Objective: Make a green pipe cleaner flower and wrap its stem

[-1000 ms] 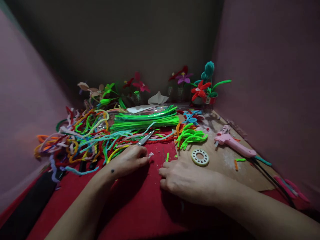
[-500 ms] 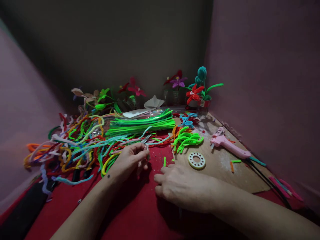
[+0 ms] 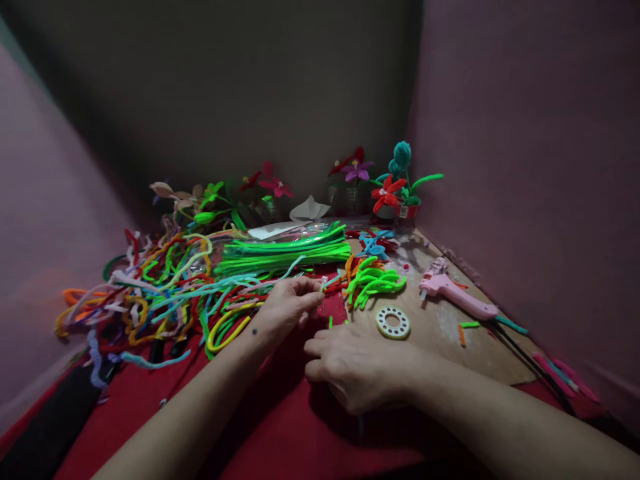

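Observation:
My left hand (image 3: 290, 305) pinches something small and pale at its fingertips, too small to name, above the red cloth (image 3: 280, 427). To its right and nearer to me, my right hand (image 3: 350, 363) is curled low over the cloth with its fingers bent together; what it holds is hidden. A short green piece (image 3: 331, 323) shows just beyond its knuckles. Bright green curved pieces (image 3: 373, 283) are heaped on the wooden board (image 3: 435, 353), and a round white disc with holes (image 3: 393, 322) lies beside my right hand.
Tangled coloured pipe cleaners (image 3: 165, 287) cover the left side. A bundle of green pipe cleaners (image 3: 285, 250) lies behind my hands. On the right rests a pink glue gun (image 3: 457, 293) with a black cable. Fuzzy flowers (image 3: 387, 193) stand along the back wall.
My left hand has moved right and slightly forward, closer to my right hand. The scissor tips beside it are now mostly covered. My right hand has hardly moved.

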The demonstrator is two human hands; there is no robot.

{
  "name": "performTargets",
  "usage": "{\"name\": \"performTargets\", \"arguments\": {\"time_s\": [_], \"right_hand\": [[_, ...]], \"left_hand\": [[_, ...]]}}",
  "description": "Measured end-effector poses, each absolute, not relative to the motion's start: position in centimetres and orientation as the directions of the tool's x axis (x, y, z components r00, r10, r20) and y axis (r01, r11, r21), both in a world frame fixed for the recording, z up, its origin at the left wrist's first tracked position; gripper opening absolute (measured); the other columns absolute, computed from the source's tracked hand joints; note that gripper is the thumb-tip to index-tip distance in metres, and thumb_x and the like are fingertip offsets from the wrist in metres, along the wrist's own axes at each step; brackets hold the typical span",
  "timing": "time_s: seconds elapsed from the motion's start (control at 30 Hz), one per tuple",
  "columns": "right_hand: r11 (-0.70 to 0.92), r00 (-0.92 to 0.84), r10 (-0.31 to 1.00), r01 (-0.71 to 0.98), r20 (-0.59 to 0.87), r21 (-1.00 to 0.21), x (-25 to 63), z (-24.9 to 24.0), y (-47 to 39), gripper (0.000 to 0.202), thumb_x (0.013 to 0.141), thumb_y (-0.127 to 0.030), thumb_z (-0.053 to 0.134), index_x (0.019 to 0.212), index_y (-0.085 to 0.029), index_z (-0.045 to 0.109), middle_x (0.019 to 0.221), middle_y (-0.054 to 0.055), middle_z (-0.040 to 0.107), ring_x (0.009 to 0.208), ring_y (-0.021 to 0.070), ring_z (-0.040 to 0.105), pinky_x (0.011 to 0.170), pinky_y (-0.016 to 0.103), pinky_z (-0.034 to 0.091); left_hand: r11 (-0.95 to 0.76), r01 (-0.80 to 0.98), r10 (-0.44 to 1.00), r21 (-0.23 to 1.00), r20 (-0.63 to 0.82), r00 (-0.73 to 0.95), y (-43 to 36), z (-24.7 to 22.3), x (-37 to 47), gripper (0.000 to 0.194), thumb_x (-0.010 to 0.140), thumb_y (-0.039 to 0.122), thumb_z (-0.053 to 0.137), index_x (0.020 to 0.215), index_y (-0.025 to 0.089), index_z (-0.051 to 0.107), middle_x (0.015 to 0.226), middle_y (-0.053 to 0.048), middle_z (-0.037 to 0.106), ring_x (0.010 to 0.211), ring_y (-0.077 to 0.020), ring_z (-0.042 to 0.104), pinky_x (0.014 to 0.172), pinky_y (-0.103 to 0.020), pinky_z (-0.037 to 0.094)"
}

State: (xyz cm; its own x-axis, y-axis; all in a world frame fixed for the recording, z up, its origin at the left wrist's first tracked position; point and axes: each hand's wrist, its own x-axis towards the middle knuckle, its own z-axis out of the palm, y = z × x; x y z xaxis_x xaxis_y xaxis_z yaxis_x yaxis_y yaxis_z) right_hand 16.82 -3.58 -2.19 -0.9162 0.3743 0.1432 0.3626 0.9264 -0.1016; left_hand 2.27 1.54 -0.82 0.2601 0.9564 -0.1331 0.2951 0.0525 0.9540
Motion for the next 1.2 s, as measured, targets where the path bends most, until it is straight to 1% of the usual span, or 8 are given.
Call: {"name": "performTargets", "arguments": {"time_s": [0.13,0.23,0.33,0.57,0.73,0.9,1.03,1.2], "right_hand": [[0.908,-0.900,0.413,0.396,0.137,-0.133,16.8,-2.4,-3.4,0.010,0.072,-0.020,0.049,0.078,-0.018,0.058,0.079,0.002,0.056,0.068,0.0152,0.050,0.053,0.029,0.033],[0.901,-0.889,0.432,0.416,0.152,-0.127,16.8,-2.5,-3.5,0.013,0.074,-0.023,0.047,0.080,-0.019,0.057,0.079,0.002,0.056,0.067,0.0156,0.051,0.051,0.029,0.032],[0.905,-0.890,0.422,0.405,0.172,-0.128,16.8,-2.5,-3.5,0.014,0.074,-0.024,0.047,0.080,-0.019,0.057,0.077,0.002,0.056,0.066,0.0158,0.051,0.051,0.030,0.031],[0.917,-0.893,0.395,0.367,0.217,-0.160,16.9,-2.5,-3.4,0.014,0.070,-0.022,0.048,0.079,-0.017,0.057,0.079,0.002,0.056,0.066,0.0151,0.050,0.048,0.029,0.028],[0.914,-0.894,0.399,0.371,0.205,-0.165,17.0,-2.2,-3.4,0.018,0.070,-0.020,0.047,0.084,-0.017,0.058,0.081,0.003,0.056,0.066,0.0152,0.051,0.045,0.028,0.025],[0.907,-0.893,0.414,0.388,0.175,-0.164,16.7,-2.3,-3.4,0.021,0.070,-0.023,0.048,0.088,-0.017,0.058,0.083,0.003,0.057,0.065,0.0157,0.052,0.045,0.029,0.026],[0.908,-0.892,0.411,0.383,0.189,-0.168,16.7,-2.4,-3.4,0.020,0.069,-0.023,0.049,0.085,-0.017,0.058,0.081,0.003,0.056,0.063,0.0153,0.051,0.043,0.029,0.025],[0.927,-0.906,0.371,0.348,0.205,-0.142,17.0,-2.5,-3.4,0.020,0.068,-0.025,0.053,0.086,-0.016,0.057,0.079,0.002,0.054,0.063,0.0155,0.050,0.042,0.028,0.025]], "left_hand": [[-0.032,0.441,0.963,0.897,-0.091,0.254,4.0,-0.9,4.8,0.010,0.069,0.024,0.059,0.066,0.015,0.056,0.038,0.006,0.048,0.030,-0.0061,0.040,0.033,-0.018,0.029],[-0.037,0.483,0.948,0.875,-0.122,0.294,5.6,-1.9,6.2,0.012,0.068,0.023,0.058,0.059,0.014,0.056,0.038,0.002,0.054,0.028,-0.0095,0.045,0.031,-0.019,0.030],[-0.024,0.511,0.936,0.859,-0.159,0.313,6.5,-2.8,6.7,0.007,0.066,0.020,0.058,0.063,0.014,0.057,0.043,-0.001,0.060,0.031,-0.0124,0.052,0.031,-0.020,0.035],[-0.033,0.536,0.919,0.844,-0.185,0.347,7.1,-3.3,6.6,0.008,0.066,0.020,0.054,0.062,0.014,0.056,0.046,-0.002,0.061,0.032,-0.0133,0.053,0.032,-0.021,0.038],[-0.105,0.547,0.934,0.831,-0.107,0.342,6.8,-2.6,6.6,0.013,0.069,0.025,0.054,0.067,0.014,0.059,0.042,0.002,0.055,0.028,-0.0083,0.043,0.032,-0.019,0.029],[-0.207,0.577,0.941,0.790,0.001,0.337,6.8,-1.6,7.3,0.015,0.067,0.025,0.056,0.072,0.014,0.064,0.043,0.005,0.049,0.038,-0.0080,0.044,0.041,-0.019,0.032],[-0.272,0.625,0.938,0.732,0.055,0.343,6.9,-1.6,8.0,0.014,0.064,0.024,0.058,0.065,0.013,0.067,0.048,0.002,0.053,0.047,-0.0102,0.047,0.047,-0.022,0.033],[-0.321,0.650,0.925,0.689,0.080,0.372,6.9,-1.8,8.3,0.016,0.064,0.024,0.057,0.066,0.014,0.069,0.053,0.001,0.058,0.053,-0.0126,0.050,0.051,-0.023,0.034]]}}
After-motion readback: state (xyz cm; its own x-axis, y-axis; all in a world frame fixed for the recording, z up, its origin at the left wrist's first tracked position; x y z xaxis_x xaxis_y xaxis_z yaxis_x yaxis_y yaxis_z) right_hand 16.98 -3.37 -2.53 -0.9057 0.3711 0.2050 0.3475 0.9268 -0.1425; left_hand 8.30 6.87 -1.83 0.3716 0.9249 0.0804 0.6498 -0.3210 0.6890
